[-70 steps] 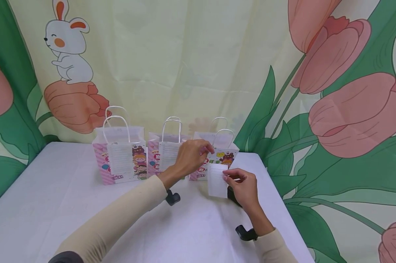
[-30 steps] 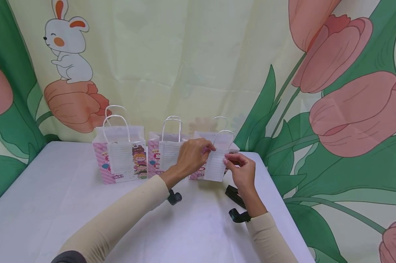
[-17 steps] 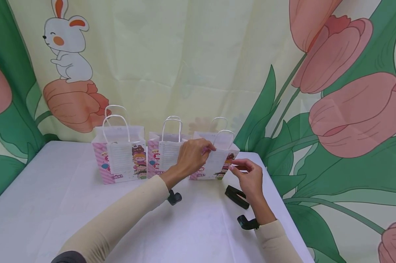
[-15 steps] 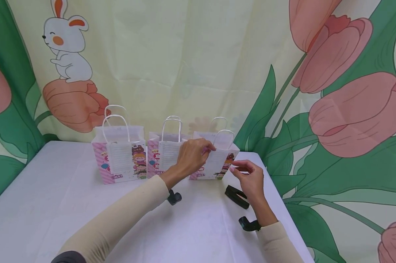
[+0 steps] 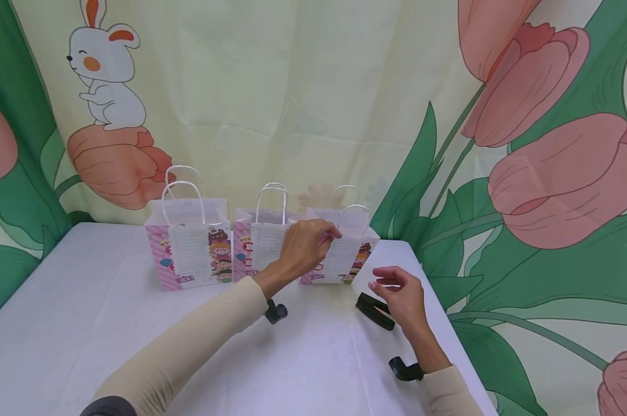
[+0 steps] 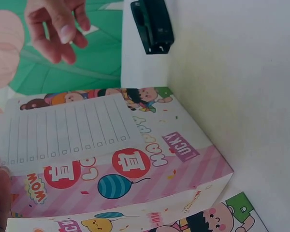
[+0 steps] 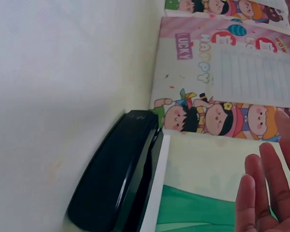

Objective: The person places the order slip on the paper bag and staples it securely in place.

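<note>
My left hand point(image 5: 304, 247) pinches a lined paper sheet point(image 5: 340, 257) at the top edge of the right-hand paper gift bag point(image 5: 364, 254). In the left wrist view the sheet point(image 6: 70, 128) lies against the bag's printed front, with thumb and fingertips point(image 6: 0, 193) at its edge. My right hand point(image 5: 403, 297) hovers to the right of the bag, holding nothing, its fingers loosely bent. Just left of it, a black stapler point(image 5: 375, 312) lies on the table; the right wrist view shows this stapler point(image 7: 116, 174) close up.
Two more gift bags, the left one point(image 5: 219, 254) and the middle one point(image 5: 242, 254), stand in a row with white handles and lined sheets on their fronts. A white cloth covers the table point(image 5: 303, 358). Behind hangs a tulip-and-rabbit curtain point(image 5: 230, 86).
My right hand brought the lined sheet up against the right bag's front, let it go and drew back toward the lower right. My left hand has stayed at the bag's top edge.
</note>
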A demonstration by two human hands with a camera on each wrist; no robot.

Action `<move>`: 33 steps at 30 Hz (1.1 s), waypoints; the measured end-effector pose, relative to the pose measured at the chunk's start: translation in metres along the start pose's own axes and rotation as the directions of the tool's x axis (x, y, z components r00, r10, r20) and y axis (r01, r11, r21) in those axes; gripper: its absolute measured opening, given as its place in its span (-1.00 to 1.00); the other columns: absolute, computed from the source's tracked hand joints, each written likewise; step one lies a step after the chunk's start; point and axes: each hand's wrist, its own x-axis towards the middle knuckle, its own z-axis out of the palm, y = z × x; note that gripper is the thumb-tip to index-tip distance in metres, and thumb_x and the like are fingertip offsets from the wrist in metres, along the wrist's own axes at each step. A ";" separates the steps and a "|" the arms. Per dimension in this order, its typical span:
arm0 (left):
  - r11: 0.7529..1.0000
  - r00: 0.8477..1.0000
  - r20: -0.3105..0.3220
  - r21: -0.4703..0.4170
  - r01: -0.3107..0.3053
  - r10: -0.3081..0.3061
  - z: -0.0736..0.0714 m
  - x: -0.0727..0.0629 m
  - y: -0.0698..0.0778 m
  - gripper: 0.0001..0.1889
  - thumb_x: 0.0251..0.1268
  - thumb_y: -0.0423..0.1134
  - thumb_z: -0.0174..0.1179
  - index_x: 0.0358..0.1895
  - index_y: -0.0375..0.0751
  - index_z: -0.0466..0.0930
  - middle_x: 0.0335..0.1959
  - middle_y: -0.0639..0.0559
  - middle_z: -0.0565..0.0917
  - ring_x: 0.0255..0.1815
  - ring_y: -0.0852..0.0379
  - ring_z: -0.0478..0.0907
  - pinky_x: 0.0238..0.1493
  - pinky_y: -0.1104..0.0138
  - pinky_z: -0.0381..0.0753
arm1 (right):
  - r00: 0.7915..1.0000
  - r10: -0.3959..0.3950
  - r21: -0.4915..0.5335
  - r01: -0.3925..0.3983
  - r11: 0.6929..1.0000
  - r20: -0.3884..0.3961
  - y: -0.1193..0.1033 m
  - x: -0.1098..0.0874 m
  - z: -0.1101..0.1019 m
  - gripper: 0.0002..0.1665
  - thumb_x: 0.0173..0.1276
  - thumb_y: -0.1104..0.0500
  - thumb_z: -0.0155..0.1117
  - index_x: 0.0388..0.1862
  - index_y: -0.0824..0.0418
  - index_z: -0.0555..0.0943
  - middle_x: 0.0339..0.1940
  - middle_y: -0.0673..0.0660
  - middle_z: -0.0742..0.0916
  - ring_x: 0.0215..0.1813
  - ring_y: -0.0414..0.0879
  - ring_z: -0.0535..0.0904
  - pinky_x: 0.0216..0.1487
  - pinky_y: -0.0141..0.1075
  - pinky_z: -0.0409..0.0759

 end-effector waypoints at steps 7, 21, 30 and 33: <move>1.000 1.000 -0.005 -0.015 -0.008 0.008 0.001 0.000 0.000 -0.86 0.41 -0.31 0.39 -0.14 0.02 0.88 -0.08 0.10 0.88 -0.24 0.11 0.78 -0.36 0.41 0.56 | 0.999 -0.007 -0.111 0.012 0.994 0.039 0.011 -0.002 -0.003 -0.56 0.37 0.12 0.57 0.21 0.05 0.71 0.21 0.14 0.79 0.27 0.07 0.67 0.31 -0.07 0.65; 1.000 1.000 -0.002 -0.014 -0.010 0.010 0.002 0.001 0.000 -0.86 0.41 -0.32 0.38 -0.15 0.03 0.88 -0.09 0.10 0.88 -0.24 0.13 0.77 -0.36 0.42 0.53 | 0.987 0.029 -0.194 0.002 0.981 0.158 0.038 -0.004 -0.006 -0.44 0.28 0.22 0.61 0.27 0.12 0.69 0.28 0.19 0.75 0.38 0.17 0.56 0.46 0.21 0.45; 1.000 1.000 0.007 -0.011 0.002 -0.002 0.001 0.000 0.000 -0.87 0.43 -0.29 0.38 -0.13 0.04 0.88 -0.06 0.11 0.88 -0.23 0.13 0.78 -0.37 0.44 0.54 | 0.981 0.041 -0.228 0.004 0.974 0.189 0.047 -0.004 -0.004 -0.41 0.21 0.28 0.66 0.23 0.10 0.71 0.23 0.20 0.76 0.33 0.20 0.59 0.39 0.21 0.54; 1.000 1.000 0.003 -0.013 0.003 -0.003 0.001 0.000 -0.001 -0.87 0.45 -0.27 0.37 -0.13 0.05 0.88 -0.05 0.12 0.88 -0.26 0.16 0.77 -0.38 0.47 0.54 | 0.979 0.039 -0.231 0.008 0.973 0.199 0.048 -0.004 -0.003 -0.39 0.19 0.30 0.66 0.24 0.10 0.71 0.21 0.21 0.76 0.31 0.20 0.60 0.39 0.21 0.54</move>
